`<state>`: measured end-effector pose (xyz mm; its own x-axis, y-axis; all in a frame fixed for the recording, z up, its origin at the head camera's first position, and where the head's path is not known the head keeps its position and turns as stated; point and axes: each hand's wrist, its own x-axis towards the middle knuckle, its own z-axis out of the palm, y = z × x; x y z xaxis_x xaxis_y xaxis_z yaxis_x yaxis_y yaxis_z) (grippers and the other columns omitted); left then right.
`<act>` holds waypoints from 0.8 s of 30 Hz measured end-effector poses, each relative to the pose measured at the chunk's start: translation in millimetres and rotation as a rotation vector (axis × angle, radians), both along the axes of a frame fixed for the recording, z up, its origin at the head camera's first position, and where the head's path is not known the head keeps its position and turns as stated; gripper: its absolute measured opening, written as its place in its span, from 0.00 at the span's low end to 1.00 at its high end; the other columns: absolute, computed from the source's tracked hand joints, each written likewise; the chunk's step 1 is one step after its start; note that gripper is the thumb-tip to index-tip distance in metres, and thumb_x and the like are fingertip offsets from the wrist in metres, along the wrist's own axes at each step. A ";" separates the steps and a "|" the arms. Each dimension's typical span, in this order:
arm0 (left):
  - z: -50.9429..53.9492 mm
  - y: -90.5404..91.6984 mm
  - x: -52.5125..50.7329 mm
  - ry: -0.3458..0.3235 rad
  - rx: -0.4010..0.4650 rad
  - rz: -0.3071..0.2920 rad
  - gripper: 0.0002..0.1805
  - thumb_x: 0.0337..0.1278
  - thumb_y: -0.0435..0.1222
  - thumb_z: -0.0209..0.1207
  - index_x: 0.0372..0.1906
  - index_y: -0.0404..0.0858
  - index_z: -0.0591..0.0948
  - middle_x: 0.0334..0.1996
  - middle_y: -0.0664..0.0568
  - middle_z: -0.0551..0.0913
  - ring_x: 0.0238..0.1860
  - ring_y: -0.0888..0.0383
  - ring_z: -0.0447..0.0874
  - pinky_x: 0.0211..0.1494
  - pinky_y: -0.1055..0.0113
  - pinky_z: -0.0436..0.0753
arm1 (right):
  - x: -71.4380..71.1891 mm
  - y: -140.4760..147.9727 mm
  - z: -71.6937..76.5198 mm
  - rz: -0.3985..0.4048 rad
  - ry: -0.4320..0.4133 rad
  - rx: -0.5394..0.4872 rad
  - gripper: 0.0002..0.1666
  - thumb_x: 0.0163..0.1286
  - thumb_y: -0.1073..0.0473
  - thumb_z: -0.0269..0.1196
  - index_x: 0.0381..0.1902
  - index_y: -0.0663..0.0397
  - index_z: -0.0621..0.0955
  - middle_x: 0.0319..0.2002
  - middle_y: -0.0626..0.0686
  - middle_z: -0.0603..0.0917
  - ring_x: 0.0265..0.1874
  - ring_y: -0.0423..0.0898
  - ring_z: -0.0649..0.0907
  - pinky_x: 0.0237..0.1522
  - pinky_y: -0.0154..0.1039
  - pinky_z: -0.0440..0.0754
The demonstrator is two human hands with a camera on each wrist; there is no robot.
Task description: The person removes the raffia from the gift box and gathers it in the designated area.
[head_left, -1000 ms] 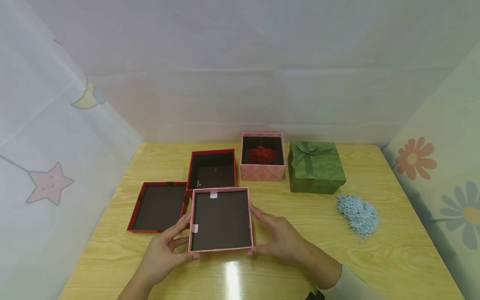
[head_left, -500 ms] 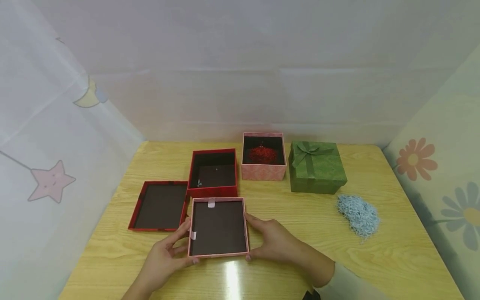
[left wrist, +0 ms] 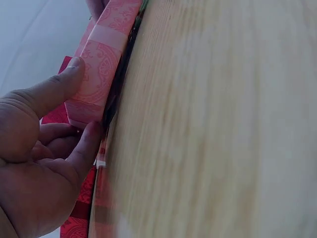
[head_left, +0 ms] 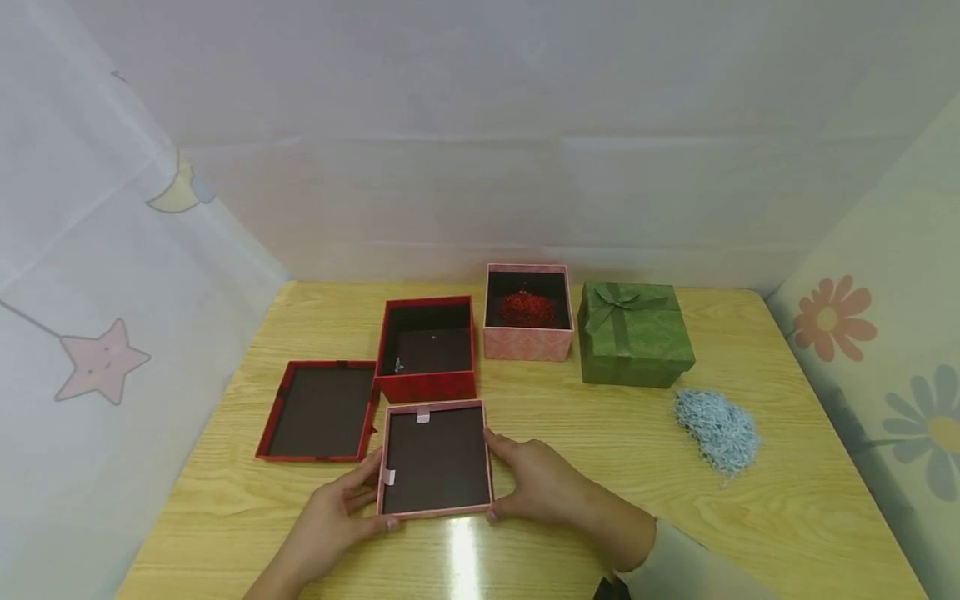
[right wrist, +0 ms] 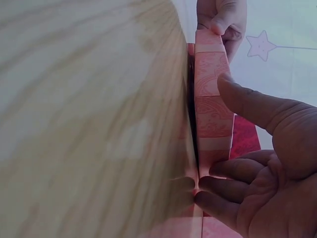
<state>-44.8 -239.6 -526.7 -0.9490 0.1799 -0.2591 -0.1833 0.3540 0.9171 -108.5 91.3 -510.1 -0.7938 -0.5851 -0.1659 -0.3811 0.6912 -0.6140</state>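
Observation:
A shallow pink box lid (head_left: 437,460) lies hollow side up, low over the table, its dark inside facing me. My left hand (head_left: 330,517) holds its left edge, thumb on the front wall. At the opposite edge my right hand (head_left: 540,487) grips the lid likewise. In the left wrist view the patterned lid wall (left wrist: 99,64) is between thumb and fingers. The right wrist view has a dark narrow gap under the lid wall (right wrist: 213,89); whether it touches the table cannot be told. Just behind stands an open red box (head_left: 427,386).
A red lid (head_left: 318,412) lies hollow side up on the left. Farther back are a pink box (head_left: 527,344) holding red shredded paper (head_left: 527,309) and a green box (head_left: 636,333) with a bow. Light blue shredded paper (head_left: 717,432) lies on the right of the table (head_left: 600,425).
Both hands have brought the pink lid lower and toward me, away from the red box, whose front wall now shows. The other boxes stay put.

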 end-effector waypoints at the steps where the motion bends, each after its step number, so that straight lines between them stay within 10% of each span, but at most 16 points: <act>1: 1.1 0.1 -0.3 -0.007 0.000 0.000 0.57 0.44 0.41 0.82 0.80 0.37 0.63 0.72 0.35 0.72 0.64 0.41 0.80 0.59 0.65 0.83 | -0.2 -0.8 0.4 -0.002 -0.004 0.007 0.69 0.46 0.41 0.83 0.81 0.56 0.64 0.69 0.55 0.77 0.67 0.52 0.79 0.68 0.46 0.75; 24: 26.0 -5.5 1.3 0.051 -0.140 0.008 0.54 0.46 0.37 0.81 0.80 0.45 0.66 0.70 0.41 0.75 0.64 0.40 0.80 0.55 0.63 0.85 | -2.0 11.4 7.8 0.017 -0.018 -0.058 0.58 0.59 0.40 0.77 0.81 0.51 0.65 0.70 0.52 0.77 0.67 0.48 0.78 0.68 0.47 0.75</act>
<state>-43.5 -245.2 -500.7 -0.9628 0.1377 -0.2326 -0.1411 0.4781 0.8669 -110.5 102.7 -502.3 -0.7810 -0.6074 -0.1455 -0.3807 0.6476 -0.6601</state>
